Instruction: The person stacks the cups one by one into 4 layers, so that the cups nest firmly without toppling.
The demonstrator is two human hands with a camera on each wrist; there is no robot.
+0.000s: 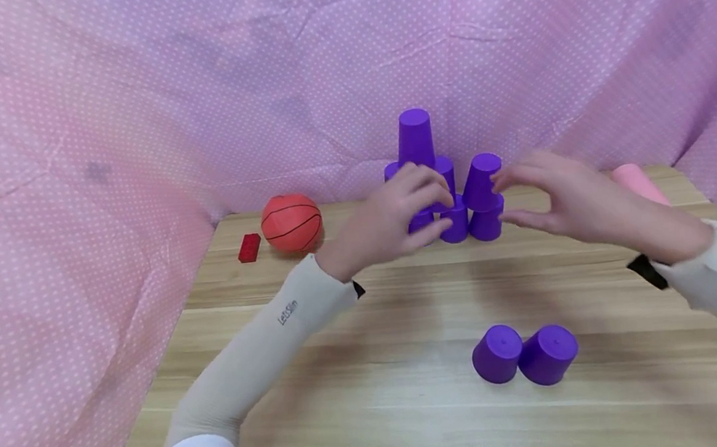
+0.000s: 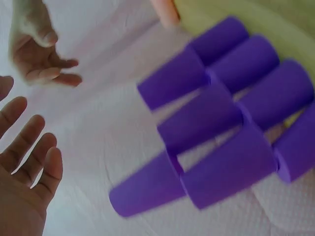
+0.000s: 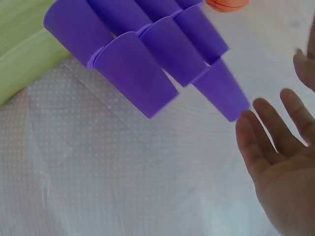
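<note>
Upside-down purple cups form a stepped stack at the back of the table, with several in the bottom row, three in the row above and a single top cup (image 1: 415,137). My left hand (image 1: 397,212) hovers in front of the stack's left part, fingers loosely bent, holding nothing. To the stack's right, my right hand (image 1: 565,194) is also empty, its fingertips overlapping the right cup of the second row (image 1: 482,181) in the head view. The left wrist view shows a gap between the left hand (image 2: 29,162) and the second-row cups (image 2: 202,118).
Two more upturned purple cups (image 1: 498,354) stand side by side nearer the front of the wooden table (image 1: 386,424). A small basketball (image 1: 291,223) and a red block (image 1: 249,248) lie at the back left. Behind the right forearm is a pink cylindrical object (image 1: 639,183). Pink dotted cloth (image 1: 252,82) surrounds the table.
</note>
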